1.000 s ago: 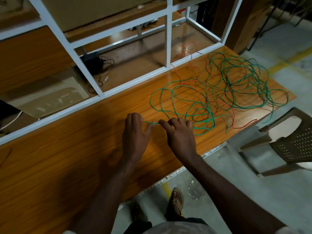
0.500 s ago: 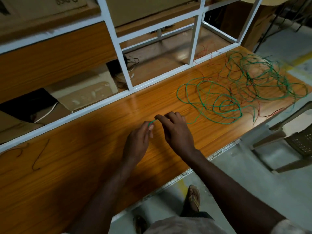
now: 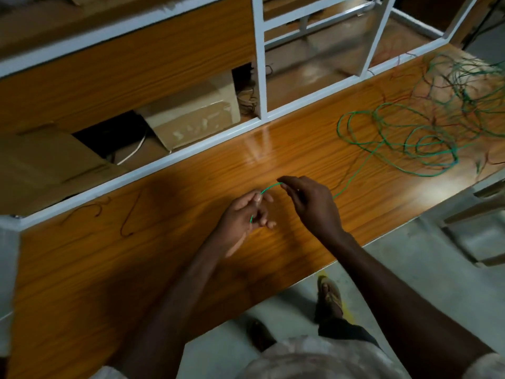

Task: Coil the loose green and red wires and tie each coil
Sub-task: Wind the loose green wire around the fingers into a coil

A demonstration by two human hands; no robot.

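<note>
I see the green wire (image 3: 426,149) lying in loose loops at the right of the frame on the desk (image 3: 191,203), its free end running to centre. My left hand (image 3: 246,214) pinches that end; my right hand (image 3: 311,201) pinches it just beside. The red wire (image 3: 489,160) threads through the green loops. Risk: pulling may drag the red strand along and tighten a knot. Compared with a second ago, both hands are raised and the tangle sits farther right in the frame.

Your counter (image 3: 177,242) is open left and near; wire tangle (image 3: 426,127) blocks far right, white frame (image 3: 191,151) walls the far edge.
</note>
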